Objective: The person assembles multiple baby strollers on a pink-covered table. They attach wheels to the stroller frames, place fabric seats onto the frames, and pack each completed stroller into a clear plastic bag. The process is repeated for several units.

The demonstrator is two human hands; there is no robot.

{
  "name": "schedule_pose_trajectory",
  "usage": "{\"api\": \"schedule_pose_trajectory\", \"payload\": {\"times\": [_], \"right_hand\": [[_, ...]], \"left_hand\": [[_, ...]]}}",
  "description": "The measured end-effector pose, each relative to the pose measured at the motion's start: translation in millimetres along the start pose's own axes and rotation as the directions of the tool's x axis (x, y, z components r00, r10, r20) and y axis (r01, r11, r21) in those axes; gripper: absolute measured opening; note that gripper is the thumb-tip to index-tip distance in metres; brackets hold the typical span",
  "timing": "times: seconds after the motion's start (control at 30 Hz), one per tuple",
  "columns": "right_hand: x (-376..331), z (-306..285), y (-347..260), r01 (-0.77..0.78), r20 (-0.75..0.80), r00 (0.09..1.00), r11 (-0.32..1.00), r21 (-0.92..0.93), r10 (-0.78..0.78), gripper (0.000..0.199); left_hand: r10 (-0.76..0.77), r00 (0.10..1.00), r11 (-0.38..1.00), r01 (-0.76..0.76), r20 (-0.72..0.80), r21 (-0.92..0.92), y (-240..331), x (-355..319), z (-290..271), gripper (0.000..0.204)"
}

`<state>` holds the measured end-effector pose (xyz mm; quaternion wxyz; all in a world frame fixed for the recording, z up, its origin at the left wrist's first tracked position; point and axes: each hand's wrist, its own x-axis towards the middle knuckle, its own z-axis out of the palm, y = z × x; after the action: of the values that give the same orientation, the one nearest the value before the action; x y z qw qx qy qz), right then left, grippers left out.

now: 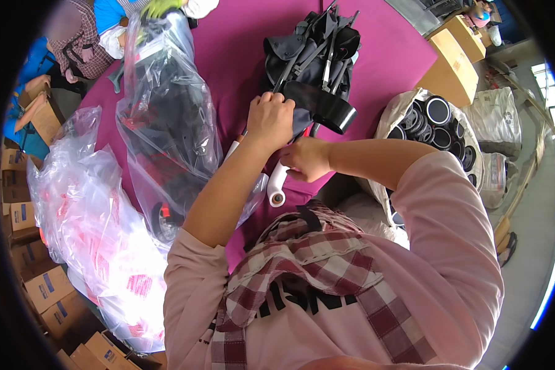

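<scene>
A folded black stroller (314,52) with thin dark frame tubes lies on the purple-covered table ahead of me. My left hand (271,121) is closed in a fist on its near end, the knuckles hiding the exact part it grips. Just right of that, my right hand (307,159) has its fingers curled, and whatever is between them is hidden. Beneath those fingers a tube wrapped in white (277,188) points toward me, with a small bit of red beside the hand. A glossy black curved band (336,112) sticks out to the right above my right wrist.
Another stroller in clear plastic (172,105) lies on the left of the table (234,37). Bagged items (98,228) are piled nearer. A sack of black wheels (435,120) and a cardboard box (449,68) stand right. A person's gloved hand (160,7) works across the table; cartons (48,287) line the left.
</scene>
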<state>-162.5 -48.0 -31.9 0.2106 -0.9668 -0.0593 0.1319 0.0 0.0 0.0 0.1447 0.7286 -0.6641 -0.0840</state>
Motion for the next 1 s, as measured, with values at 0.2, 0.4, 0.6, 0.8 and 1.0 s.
{"api": "schedule_pose_trajectory", "payload": {"times": [0.2,0.4,0.6,0.8,1.0], "right_hand": [[17.9,-4.0,22.0,0.076,-0.126,0.990,0.989,0.127,-0.060,0.018],[29.2,41.3,28.7,0.106,-0.200,0.978,0.970,0.220,-0.061,0.016],[119.9,30.3,38.9,-0.141,-0.239,0.956,0.980,0.140,0.172,0.029],[53.2,54.0,14.0,-0.324,-0.020,0.946,0.939,-0.118,0.324,0.027],[13.7,44.2,14.4,-0.174,-0.038,0.985,0.976,-0.132,0.171,0.022]], "left_hand": [[-0.019,0.987,0.977,-0.016,-0.162,-0.213,-25.4,19.3,18.4,0.041],[-0.049,0.988,0.963,0.008,-0.147,-0.268,-39.6,5.9,50.4,0.040],[-0.171,0.972,0.985,0.166,-0.162,-0.046,-125.4,29.3,53.7,0.030],[-0.120,0.992,0.993,0.119,-0.041,-0.022,-64.0,3.2,67.4,0.036],[-0.074,0.997,0.995,0.071,0.035,0.069,-15.2,5.5,50.3,0.032]]}}
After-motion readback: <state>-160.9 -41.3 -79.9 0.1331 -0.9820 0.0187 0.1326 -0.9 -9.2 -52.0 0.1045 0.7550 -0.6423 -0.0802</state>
